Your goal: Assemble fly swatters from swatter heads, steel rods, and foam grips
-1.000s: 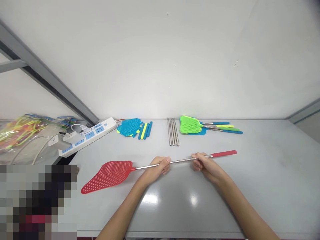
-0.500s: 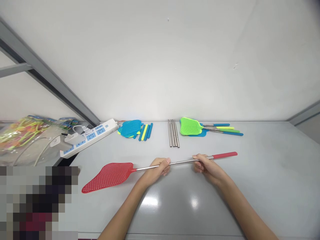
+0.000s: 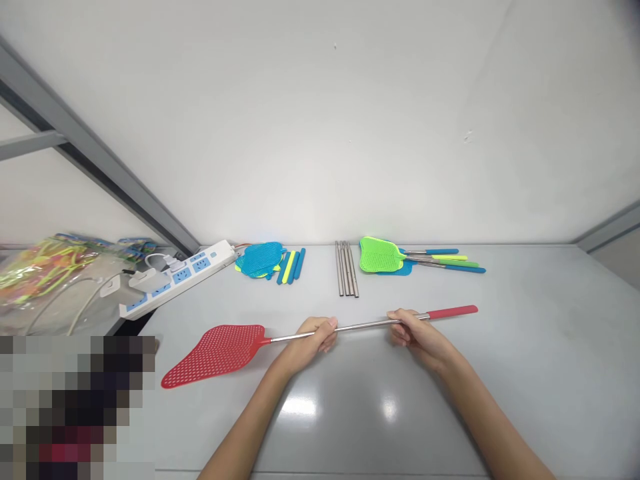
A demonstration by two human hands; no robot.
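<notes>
A red fly swatter (image 3: 220, 353) with a perforated head and a thin metal rod is held level above the table. My left hand (image 3: 316, 338) is closed round the rod, nearer the swatter head. Farther right, my right hand (image 3: 411, 331) grips the rod close to the red handle sleeve (image 3: 453, 312), which sticks out past it. Behind the hands lie several loose metal rods (image 3: 347, 270). To their right is a pile of fly swatters with rods and handles, a green swatter (image 3: 381, 255) on top.
At the back left lie stacked blue swatter heads (image 3: 261, 259) and several handle sleeves (image 3: 291, 266). A white power strip (image 3: 190, 272) with plugged-in adapters stands beside a clear bag (image 3: 60, 273) of colourful items. A wall rises behind the grey table (image 3: 540, 347).
My hands have drawn slightly apart along the rod, the right one with the red handle moving a little right and the left one with the swatter head a little left.
</notes>
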